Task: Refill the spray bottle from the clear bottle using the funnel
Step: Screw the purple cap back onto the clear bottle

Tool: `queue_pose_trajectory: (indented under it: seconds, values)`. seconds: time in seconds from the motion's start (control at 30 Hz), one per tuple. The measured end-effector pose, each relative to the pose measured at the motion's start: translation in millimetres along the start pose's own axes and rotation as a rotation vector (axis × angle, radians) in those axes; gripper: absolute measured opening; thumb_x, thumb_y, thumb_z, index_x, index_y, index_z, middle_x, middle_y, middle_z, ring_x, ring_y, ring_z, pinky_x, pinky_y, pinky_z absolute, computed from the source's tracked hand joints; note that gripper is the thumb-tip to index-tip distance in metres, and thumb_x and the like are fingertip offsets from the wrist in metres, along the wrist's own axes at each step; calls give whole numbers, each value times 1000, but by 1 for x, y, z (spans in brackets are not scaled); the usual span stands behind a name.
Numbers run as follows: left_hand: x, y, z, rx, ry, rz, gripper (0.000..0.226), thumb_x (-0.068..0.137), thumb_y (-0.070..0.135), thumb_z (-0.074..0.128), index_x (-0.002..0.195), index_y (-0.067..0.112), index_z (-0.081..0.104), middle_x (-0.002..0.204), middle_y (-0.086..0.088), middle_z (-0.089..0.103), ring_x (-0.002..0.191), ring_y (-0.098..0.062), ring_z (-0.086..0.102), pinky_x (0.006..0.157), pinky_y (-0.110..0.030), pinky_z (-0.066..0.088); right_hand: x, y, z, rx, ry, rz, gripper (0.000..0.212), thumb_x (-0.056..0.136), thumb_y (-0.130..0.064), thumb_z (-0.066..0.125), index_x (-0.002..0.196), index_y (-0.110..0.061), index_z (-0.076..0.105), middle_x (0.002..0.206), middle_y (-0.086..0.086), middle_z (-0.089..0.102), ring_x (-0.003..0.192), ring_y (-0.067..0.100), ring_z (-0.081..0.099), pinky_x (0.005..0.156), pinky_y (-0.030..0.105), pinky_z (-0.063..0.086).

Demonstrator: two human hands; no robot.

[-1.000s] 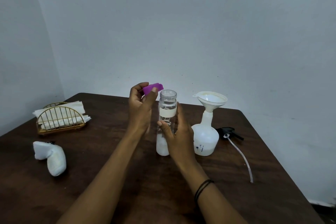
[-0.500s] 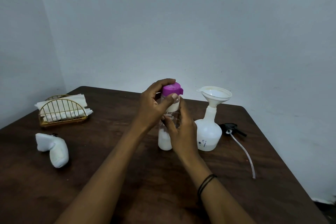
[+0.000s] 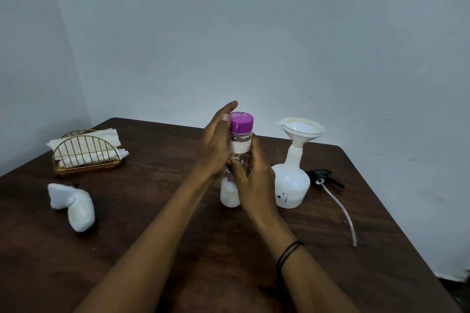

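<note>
There's some print on the clear bottle (image 3: 237, 160) but it's too small to read; same for the little dark marks low on the spray bottle (image 3: 290, 185). Clear bottle stands mid-table (image 3: 152, 249), purple cap (image 3: 241, 122) on, white stuff at the bottom. Right hand (image 3: 254, 183) is wrapped around its body; left hand (image 3: 216, 145) is flat and open against the cap. Spray bottle sits just right of it, white funnel (image 3: 299, 129) in its neck. Lots of bare table along the near edge.
</note>
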State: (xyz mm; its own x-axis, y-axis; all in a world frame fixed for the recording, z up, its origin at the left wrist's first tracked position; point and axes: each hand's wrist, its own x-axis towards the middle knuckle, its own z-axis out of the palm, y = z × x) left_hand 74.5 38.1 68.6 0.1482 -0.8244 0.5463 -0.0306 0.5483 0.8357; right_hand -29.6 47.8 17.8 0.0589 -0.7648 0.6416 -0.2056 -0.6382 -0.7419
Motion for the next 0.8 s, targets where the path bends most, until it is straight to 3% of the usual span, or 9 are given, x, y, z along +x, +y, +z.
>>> queue_pose_trajectory:
  seconds: [0.1, 0.17, 0.27, 0.33, 0.43, 0.57, 0.7, 0.77, 0.8]
  values:
    - [-3, -8, 3, 106, 3, -5, 87, 82, 71, 56, 153, 31, 26, 151, 0, 43, 124, -10, 57, 96, -29, 52, 0, 2, 0, -14, -1, 18, 53, 92, -41, 58, 142, -27, 45, 119, -2, 70, 106, 11, 68, 89, 40, 57]
    - [-2, -12, 2, 73, 89, -13, 75, 88, 55, 58, 151, 30, 27, 146, -2, 48, 116, -8, 61, 86, -24, 55, 0, 3, -2, -6, -2, 20, 48, 95, -28, 63, 141, -24, 47, 115, -3, 71, 101, 8, 69, 87, 34, 57]
    - [-2, -12, 2, 11, 273, -33, 38, 106, 28, 40, 144, 22, 40, 116, 3, 64, 85, 4, 68, 66, -16, 52, -1, 1, -2, -19, -15, 9, 48, 95, -24, 65, 140, -22, 48, 115, -6, 70, 102, 6, 68, 87, 33, 56]
    - [-3, -14, 1, -26, 266, -13, 41, 103, 38, 36, 139, 19, 42, 113, -1, 65, 83, 3, 69, 64, -16, 53, -1, 1, 0, -31, -11, 10, 49, 95, -28, 64, 141, -24, 47, 121, -7, 68, 107, 6, 66, 90, 37, 56]
    - [-3, -17, 4, -28, 226, 13, 48, 93, 53, 56, 132, 28, 44, 118, -4, 65, 98, -12, 69, 76, -28, 57, -1, 3, 1, -43, 3, 17, 49, 96, -28, 62, 142, -24, 46, 120, -4, 69, 106, 9, 67, 90, 40, 55]
    - [-4, -17, 9, -60, 356, 15, 16, 104, 30, 44, 116, 21, 51, 104, 0, 62, 83, 0, 64, 66, -20, 52, -2, 4, -1, -69, -14, 22, 54, 96, -30, 60, 146, -23, 42, 125, -2, 67, 111, 9, 65, 94, 39, 55]
    - [-7, -17, 10, -48, 259, 74, 24, 91, 46, 58, 110, 32, 51, 115, -2, 60, 99, -8, 64, 78, -29, 56, -2, 3, 0, -68, 0, 26, 49, 96, -26, 62, 142, -23, 45, 119, -3, 68, 105, 7, 66, 90, 40, 56]
    - [-7, -16, 10, -34, 293, 51, 13, 98, 40, 50, 102, 29, 55, 101, -2, 64, 86, -10, 66, 72, -32, 56, -2, 3, -1, -78, -9, 18, 52, 97, -25, 61, 145, -22, 43, 122, -2, 68, 108, 9, 65, 92, 40, 55]
    - [-7, -16, 10, -20, 330, 34, 19, 102, 40, 44, 97, 27, 57, 93, -2, 66, 80, -11, 67, 70, -34, 56, -3, 3, 0, -87, -15, 11, 53, 97, -26, 60, 147, -21, 41, 125, -2, 67, 111, 10, 65, 94, 39, 54]
